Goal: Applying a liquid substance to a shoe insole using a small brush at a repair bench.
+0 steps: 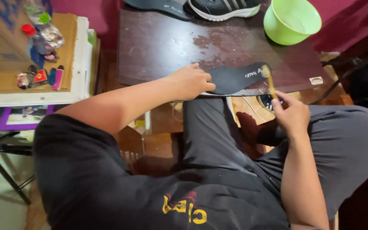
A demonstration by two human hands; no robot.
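Observation:
A black shoe insole (239, 78) lies flat at the near edge of a dark brown low table (167, 47). My left hand (191, 81) presses down on the insole's left end and holds it in place. My right hand (291, 114) grips a yellow toothbrush (269, 81) by its handle. The brush head rests on the insole's right end. I sit with my legs in dark grey trousers under the table edge.
A lime green plastic bowl (291, 20) stands at the table's far right. A black sneaker with white stripes (223, 8) and a second insole (160, 6) lie at the far edge. A cardboard box (26, 47) with small items sits left. A tripod leg (1, 157) is lower left.

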